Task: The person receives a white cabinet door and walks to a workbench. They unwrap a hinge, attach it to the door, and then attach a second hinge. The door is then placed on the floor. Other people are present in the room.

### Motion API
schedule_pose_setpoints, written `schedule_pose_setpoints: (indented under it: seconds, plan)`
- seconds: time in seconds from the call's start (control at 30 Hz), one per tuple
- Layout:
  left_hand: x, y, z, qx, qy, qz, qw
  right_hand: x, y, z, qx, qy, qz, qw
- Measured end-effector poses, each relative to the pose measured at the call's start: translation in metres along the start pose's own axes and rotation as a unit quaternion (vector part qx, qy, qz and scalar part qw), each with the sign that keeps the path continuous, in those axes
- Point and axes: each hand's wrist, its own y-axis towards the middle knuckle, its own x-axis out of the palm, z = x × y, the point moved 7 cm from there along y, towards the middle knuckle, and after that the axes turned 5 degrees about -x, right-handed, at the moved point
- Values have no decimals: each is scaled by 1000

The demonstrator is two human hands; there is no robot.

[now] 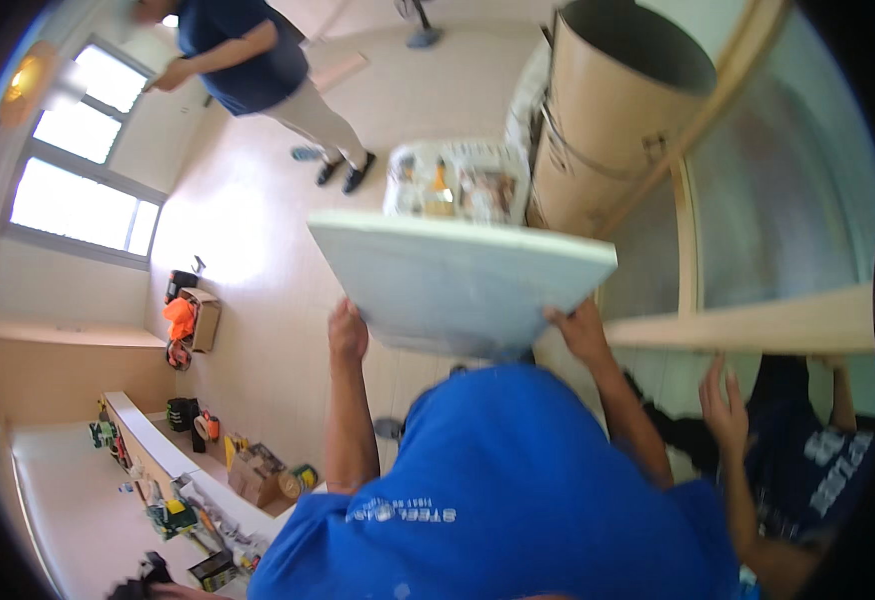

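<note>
A thick, pale grey-white rectangular board [448,285] is held up in front of my body, its long pale edge facing away from me. My left hand [349,331] grips its left side near the lower corner. On the opposite side, my right hand [580,330] has its fingers and thumb closed on the board's right edge. The fingers behind the board are partly hidden. Part of the floor and the lower end of a white plastic-wrapped package [458,170] are covered by the board.
A tall brown cardboard drum [603,130] stands beyond the board, beside a wooden frame [748,330]. A person [243,60] stands far left; another person's hand [725,405] is close on my right. Tools lie along a white ledge [158,440]; a cardboard box [204,318] sits by the wall.
</note>
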Motion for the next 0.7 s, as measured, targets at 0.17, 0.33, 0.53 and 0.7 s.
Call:
schedule_pose_setpoints:
  seconds: [0.17, 0.33, 0.53, 0.7]
  plan:
    - [13, 13, -11, -10, -61, 9, 998, -6, 13, -19, 9, 137, -18, 990]
    - [19, 17, -35, 2, -102, 0, 995, -14, 41, -34, -32, 152, -41, 987]
    - [47, 20, -60, 5, -113, -21, 993, -25, 64, -46, -39, 150, -64, 986]
    - [47, 16, -84, -12, -152, -4, 988, -29, 71, -63, -50, 118, -72, 989]
